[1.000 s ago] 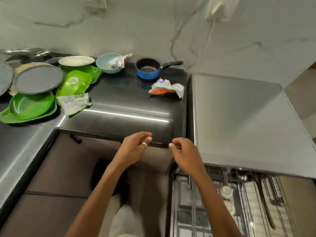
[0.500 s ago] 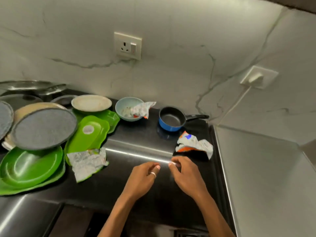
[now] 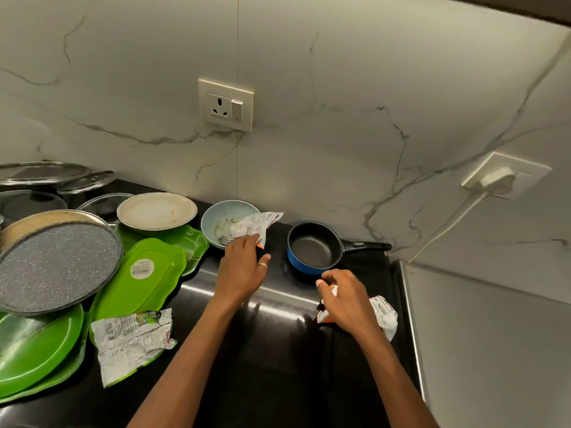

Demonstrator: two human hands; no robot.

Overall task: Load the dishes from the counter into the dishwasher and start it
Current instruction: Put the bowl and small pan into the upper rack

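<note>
A light blue bowl (image 3: 221, 222) stands at the back of the black counter (image 3: 278, 350) with a crumpled silver wrapper (image 3: 258, 225) lying in it. My left hand (image 3: 242, 267) reaches to that wrapper, fingertips at its lower edge, thumb spread apart. Right of the bowl sits a small blue saucepan (image 3: 312, 250) with a black handle. My right hand (image 3: 347, 299) lies just in front of the pan, fingers curled onto a white and orange wrapper (image 3: 384, 313). Green plates and trays (image 3: 145, 282), a white plate (image 3: 156, 210) and a grey speckled plate (image 3: 55, 264) are stacked at the left.
Another flattened wrapper (image 3: 133, 338) lies on the counter by the green trays. Steel lids (image 3: 46, 174) rest at the far left against the marble wall. The grey dishwasher top (image 3: 494, 335) adjoins the counter on the right. A plug and cable (image 3: 497, 179) hang on the wall.
The view rose from the open dishwasher to the counter. Both hands moved forward and apart: the left to the wrapper in the bowl, the right onto the wrapper by the pan.
</note>
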